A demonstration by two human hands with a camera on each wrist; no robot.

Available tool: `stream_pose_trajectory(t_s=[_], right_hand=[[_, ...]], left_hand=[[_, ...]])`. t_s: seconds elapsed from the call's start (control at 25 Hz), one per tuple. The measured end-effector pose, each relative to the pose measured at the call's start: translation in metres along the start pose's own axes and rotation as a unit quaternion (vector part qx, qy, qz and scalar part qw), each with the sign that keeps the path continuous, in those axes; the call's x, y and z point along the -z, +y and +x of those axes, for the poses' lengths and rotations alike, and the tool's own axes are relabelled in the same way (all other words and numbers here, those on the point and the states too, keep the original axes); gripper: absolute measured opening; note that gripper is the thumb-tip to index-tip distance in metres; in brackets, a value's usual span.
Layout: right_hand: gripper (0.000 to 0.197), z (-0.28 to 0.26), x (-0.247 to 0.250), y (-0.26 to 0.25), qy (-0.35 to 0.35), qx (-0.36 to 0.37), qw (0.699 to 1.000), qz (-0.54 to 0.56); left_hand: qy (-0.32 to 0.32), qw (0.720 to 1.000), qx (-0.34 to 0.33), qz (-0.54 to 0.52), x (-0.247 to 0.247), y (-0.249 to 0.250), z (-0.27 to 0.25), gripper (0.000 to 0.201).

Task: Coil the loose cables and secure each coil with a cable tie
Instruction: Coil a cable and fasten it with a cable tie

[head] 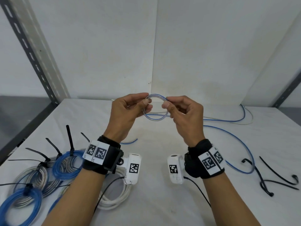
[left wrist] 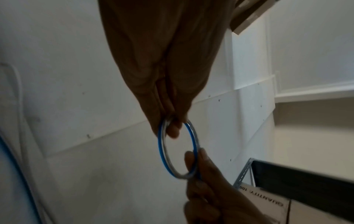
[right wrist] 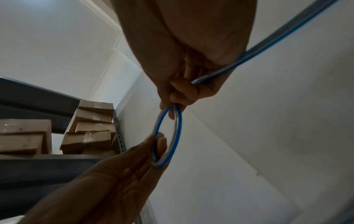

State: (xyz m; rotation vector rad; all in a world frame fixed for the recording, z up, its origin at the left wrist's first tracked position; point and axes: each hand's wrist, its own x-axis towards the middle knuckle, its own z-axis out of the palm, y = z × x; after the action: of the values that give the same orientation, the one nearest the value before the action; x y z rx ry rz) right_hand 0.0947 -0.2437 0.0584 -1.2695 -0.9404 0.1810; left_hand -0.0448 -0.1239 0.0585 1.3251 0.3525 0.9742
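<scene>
Both hands were raised above the white table (head: 162,201), holding one small loop (head: 156,119) of blue-and-clear cable between them. The left hand (head: 126,114) pinched the loop's left side between thumb and fingertips; the left wrist view showed the fingers (left wrist: 173,130) closed on the top of the ring. The right hand (head: 185,119) pinched the loop's right side, thumb against forefinger, remaining fingers curled. In the right wrist view the cable's free run (right wrist: 268,44) passed out under that hand's palm.

Relative to the loop: the uncoiled remainder of the cable (head: 241,139) trailed across the table to its right and nearer the person. A thin white cable (head: 247,118) lay with a blue one further right, toward the back wall. Loose black cable ties (head: 276,178) lay on the table well to the right and nearer the person. Finished coils (head: 65,165), blue and clear, each bound with a black tie, were grouped well to the left and nearer the person; a white coil (head: 114,198) lay beside them, below the left wrist.
</scene>
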Motion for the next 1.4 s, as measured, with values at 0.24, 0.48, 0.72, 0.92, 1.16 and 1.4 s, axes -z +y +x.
stream_pose_trajectory(t_s=[0.24, 0.48, 0.72, 0.92, 1.16, 1.4], right_hand=[[0.005, 0.0, 0.007, -0.002, -0.162, 0.023, 0.981, -0.104], [0.013, -0.003, -0.004, -0.003, -0.077, -0.003, 0.997, 0.004], [0.014, -0.009, -0.017, -0.004, -0.052, -0.019, 0.997, 0.058], [0.012, 0.001, 0.011, -0.004, -0.153, 0.023, 0.982, -0.105], [0.015, 0.001, 0.007, -0.004, -0.09, 0.019, 0.995, -0.039], [0.015, -0.008, -0.014, -0.003, -0.03, -0.013, 0.998, 0.05]], left_hand=[[-0.174, 0.956, 0.126, 0.202, -0.004, 0.005, -0.007, 0.05], [-0.008, 0.985, 0.103, -0.14, -0.006, 0.016, 0.002, 0.049], [0.005, 0.976, 0.098, -0.197, -0.01, 0.015, -0.001, 0.046], [-0.091, 0.98, 0.166, 0.06, 0.002, 0.013, 0.001, 0.045], [0.014, 0.992, 0.101, -0.068, -0.01, 0.014, -0.001, 0.044], [0.073, 0.982, 0.075, -0.16, -0.024, 0.008, -0.004, 0.045]])
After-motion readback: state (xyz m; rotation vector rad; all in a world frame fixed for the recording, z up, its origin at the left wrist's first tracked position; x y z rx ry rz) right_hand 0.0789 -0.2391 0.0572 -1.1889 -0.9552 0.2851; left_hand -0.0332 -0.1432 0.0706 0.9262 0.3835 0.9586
